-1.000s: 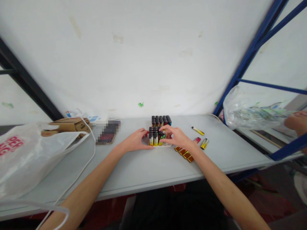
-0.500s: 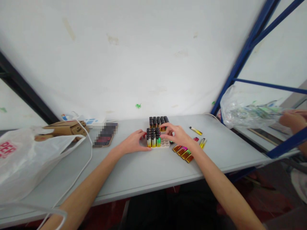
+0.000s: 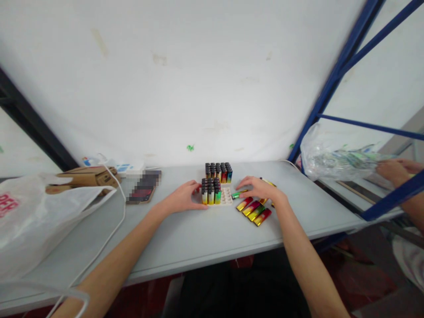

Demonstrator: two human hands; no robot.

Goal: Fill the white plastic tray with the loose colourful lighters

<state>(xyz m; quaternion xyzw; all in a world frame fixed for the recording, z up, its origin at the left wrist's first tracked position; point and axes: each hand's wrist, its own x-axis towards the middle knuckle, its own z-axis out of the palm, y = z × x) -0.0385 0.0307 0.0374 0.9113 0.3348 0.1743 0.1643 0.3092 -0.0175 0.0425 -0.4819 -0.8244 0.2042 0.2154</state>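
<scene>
My left hand is curled round the left end of a white lighter tray, thumb along its front and fingers behind. Upright lighters with black tops fill the tray's left part, while round holes show in its right part. My right hand reaches over the table to the right, thumb and forefinger apart. Just under its fingertips lies a green lighter. Several shiny red, yellow and green lighters lie side by side in front of that hand; others are partly hidden beneath it.
Behind the tray stands another block of upright lighters. Leftward are a phone, a cardboard box, a white plastic bag and a cable. Past a blue frame, another person's hands hold clear plastic.
My right hand has moved right, from the tray's holes to the loose lighters, uncovering the holes and the rear lighter block. My left hand stays at the tray.
</scene>
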